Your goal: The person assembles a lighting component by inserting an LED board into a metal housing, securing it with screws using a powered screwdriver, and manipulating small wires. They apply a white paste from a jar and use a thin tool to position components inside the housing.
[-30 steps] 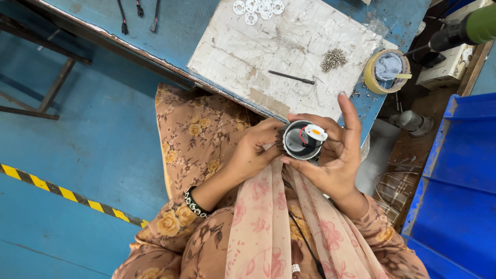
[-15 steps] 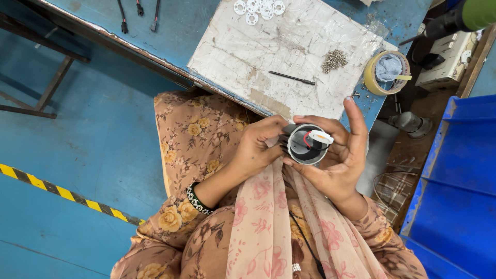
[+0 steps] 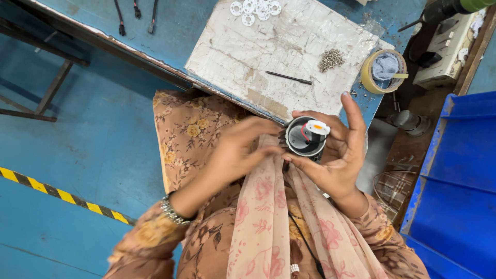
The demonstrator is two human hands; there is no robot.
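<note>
Head view, looking straight down: a round black housing with a pale inside sits a little right of the frame's centre, held above the person's lap and just below the near edge of the surface. A small white and orange part with red and black wires lies across its open top. The right hand cups the housing from the right and from below, palm turned up, thumb against its lower left rim and fingers curled behind it, the index finger standing straight up toward the top of the frame. The left hand comes in from the lower left, slightly blurred, its fingers drawn together with their tips touching the housing's left side; whether it pinches anything small there I cannot tell. A beaded bracelet sits on the left wrist. A pink flowered scarf hangs down the middle of the lap, under both hands.

On the blue surface in the upper half of the frame lies a worn white board. On the board, white plastic rings are gathered at its top edge, a thin dark rod lies near its middle, and a small heap of metal screws rests toward its right end. Just right of the board stands a roll of yellow tape with a cloth tucked inside. A blue bin fills the right edge, and a yellow and black striped line crosses the blue floor at lower left.
</note>
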